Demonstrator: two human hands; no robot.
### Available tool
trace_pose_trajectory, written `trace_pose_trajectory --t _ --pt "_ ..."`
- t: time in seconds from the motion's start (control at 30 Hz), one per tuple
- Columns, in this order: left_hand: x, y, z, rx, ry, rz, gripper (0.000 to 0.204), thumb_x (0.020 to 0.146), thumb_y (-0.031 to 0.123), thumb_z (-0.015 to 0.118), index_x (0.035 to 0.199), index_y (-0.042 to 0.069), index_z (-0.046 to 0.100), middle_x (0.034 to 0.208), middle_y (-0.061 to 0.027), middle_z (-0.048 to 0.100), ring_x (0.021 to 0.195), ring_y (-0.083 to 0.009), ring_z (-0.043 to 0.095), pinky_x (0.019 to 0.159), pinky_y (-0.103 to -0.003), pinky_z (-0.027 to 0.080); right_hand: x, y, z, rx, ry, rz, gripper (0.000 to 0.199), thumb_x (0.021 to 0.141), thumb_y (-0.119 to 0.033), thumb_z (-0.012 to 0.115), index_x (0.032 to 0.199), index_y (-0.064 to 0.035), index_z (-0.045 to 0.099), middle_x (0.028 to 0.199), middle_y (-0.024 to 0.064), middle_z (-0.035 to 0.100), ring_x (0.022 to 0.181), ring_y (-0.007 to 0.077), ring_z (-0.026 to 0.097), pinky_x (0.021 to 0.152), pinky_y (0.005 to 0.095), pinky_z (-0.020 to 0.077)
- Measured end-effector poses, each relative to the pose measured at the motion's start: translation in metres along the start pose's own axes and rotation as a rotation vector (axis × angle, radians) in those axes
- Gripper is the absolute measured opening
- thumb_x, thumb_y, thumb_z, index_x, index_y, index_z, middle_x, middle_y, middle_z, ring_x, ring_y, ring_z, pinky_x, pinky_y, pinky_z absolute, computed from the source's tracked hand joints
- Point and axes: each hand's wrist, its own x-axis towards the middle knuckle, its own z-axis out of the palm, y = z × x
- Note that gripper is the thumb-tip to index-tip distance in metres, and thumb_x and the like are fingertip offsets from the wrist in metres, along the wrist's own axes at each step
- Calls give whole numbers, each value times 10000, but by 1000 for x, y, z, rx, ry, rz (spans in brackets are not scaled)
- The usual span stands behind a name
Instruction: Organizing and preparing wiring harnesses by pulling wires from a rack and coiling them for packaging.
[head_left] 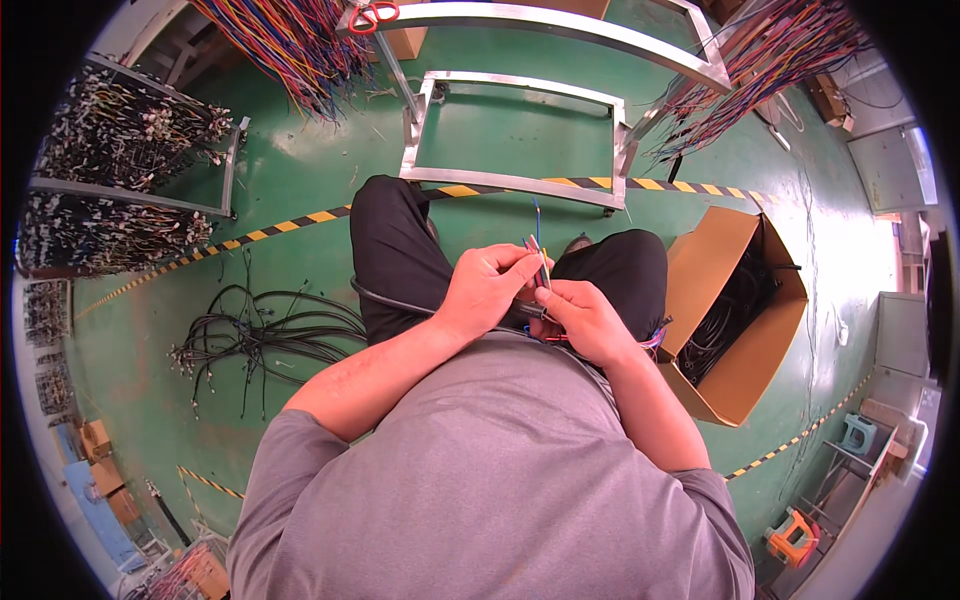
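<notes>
To your right an open cardboard box point(745, 330) of dark cables, to your left a loose black cable bundle point(260, 335) on the green floor point(300, 180), ahead of you a metal frame point(515, 135), red-handled scissors point(375, 14).

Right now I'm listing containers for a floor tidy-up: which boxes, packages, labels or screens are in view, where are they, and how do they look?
Open brown cardboard box: on the green floor at the person's right, flaps up, dark cables inside.
Small brown cardboard boxes: lower left edge of the floor, stacked, closed.
Brown cardboard box: top centre, behind the metal frame, partly hidden.
No screens; no labels clear enough to tell.
</notes>
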Motion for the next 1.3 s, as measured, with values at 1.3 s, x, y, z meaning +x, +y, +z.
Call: trace_pose_trajectory --t 1.3 --pt "-4 4 -2 -5 57 -165 214 988 202 722 969 -3 779 778 31 651 687 -26 489 579 -232 351 -1 5 9 43 274 -253 103 1063 -76 599 1021 16 583 882 79 730 791 101 697 699 261 584"
